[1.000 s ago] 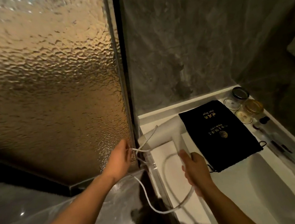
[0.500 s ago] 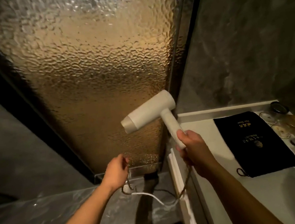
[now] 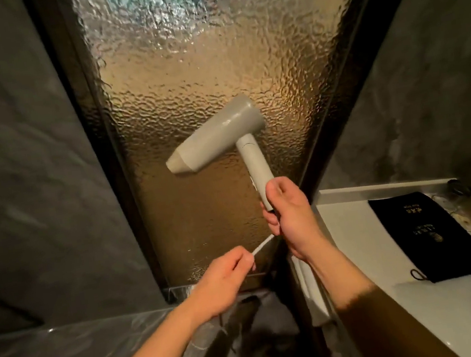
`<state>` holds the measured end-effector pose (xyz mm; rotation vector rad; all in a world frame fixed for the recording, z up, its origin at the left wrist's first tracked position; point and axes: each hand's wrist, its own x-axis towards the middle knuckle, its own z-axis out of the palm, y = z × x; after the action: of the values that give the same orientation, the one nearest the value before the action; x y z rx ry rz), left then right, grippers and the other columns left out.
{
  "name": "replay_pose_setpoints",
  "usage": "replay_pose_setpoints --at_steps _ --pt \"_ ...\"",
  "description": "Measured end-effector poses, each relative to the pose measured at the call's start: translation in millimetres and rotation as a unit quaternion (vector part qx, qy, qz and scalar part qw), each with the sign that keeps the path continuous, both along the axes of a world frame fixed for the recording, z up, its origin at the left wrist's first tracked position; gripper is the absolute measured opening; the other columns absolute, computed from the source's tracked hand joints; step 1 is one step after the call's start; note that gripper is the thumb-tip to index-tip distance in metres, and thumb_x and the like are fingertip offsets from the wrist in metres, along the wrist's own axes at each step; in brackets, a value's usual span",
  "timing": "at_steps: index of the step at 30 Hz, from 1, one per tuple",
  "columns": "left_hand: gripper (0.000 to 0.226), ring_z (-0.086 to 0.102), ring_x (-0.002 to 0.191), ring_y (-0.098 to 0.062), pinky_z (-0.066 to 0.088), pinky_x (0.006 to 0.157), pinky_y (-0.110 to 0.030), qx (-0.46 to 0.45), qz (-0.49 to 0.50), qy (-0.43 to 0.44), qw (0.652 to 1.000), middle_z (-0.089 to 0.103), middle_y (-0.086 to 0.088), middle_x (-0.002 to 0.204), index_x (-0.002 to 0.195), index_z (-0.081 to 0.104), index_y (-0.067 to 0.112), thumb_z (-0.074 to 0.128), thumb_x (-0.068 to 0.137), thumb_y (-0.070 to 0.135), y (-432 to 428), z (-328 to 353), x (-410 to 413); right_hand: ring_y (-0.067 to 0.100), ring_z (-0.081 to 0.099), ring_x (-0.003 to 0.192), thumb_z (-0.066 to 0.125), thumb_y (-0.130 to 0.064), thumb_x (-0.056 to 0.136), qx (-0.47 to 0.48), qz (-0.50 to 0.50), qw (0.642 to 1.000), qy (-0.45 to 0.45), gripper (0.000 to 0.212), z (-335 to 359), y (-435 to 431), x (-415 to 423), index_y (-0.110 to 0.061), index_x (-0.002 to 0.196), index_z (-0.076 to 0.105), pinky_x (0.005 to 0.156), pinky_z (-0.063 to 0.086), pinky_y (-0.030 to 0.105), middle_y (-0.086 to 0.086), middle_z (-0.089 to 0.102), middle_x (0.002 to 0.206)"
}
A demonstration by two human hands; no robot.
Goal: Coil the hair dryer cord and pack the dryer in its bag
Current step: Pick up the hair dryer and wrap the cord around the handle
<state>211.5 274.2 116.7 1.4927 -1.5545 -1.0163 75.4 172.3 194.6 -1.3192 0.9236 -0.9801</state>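
Observation:
A white hair dryer (image 3: 216, 137) is held up in front of the textured glass panel, nozzle pointing left and down. My right hand (image 3: 289, 216) grips the lower end of its handle. A short taut stretch of white cord (image 3: 263, 243) runs from below that hand to my left hand (image 3: 224, 279), which pinches it lower left. The rest of the cord is hidden. The black drawstring bag (image 3: 426, 234) with gold print lies flat on the white counter (image 3: 355, 240) at the right.
A textured amber glass panel (image 3: 192, 72) in a dark frame fills the centre. Dark marbled walls stand on both sides. Small glass jars (image 3: 468, 206) and dark items sit at the counter's far right edge. A dark ledge (image 3: 71, 352) runs below left.
My right hand has lifted the dryer off the counter and raised it before the glass. My left hand has slid along the cord, which is now pulled taut between both hands.

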Motion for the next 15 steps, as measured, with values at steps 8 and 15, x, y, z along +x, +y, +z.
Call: replay_pose_setpoints --at_steps 8,15 --pt "0.031 0.048 0.054 -0.006 0.04 0.055 -0.03 -0.028 -0.053 -0.165 0.984 0.053 0.01 0.06 0.075 0.055 0.028 0.048 0.098 0.047 28.8 41.5 79.3 0.004 0.06 0.082 0.047 -0.034 0.103 -0.229 -0.097 0.923 0.295 0.023 3.3 20.1 -27.9 -0.021 0.121 0.056 0.07 0.047 0.036 -0.002 0.065 0.093" --pt "0.029 0.056 0.069 -0.004 0.051 0.065 -0.036 -0.125 -0.06 -0.351 0.926 0.058 0.014 0.07 0.079 0.051 0.035 0.04 0.096 0.056 38.6 97.8 83.0 0.018 0.062 0.084 0.037 -0.058 0.094 -0.252 -0.101 0.911 0.309 0.04 -0.8 45.8 -53.1 -0.033 0.12 0.053 0.07 0.05 0.04 -0.004 0.064 0.09"
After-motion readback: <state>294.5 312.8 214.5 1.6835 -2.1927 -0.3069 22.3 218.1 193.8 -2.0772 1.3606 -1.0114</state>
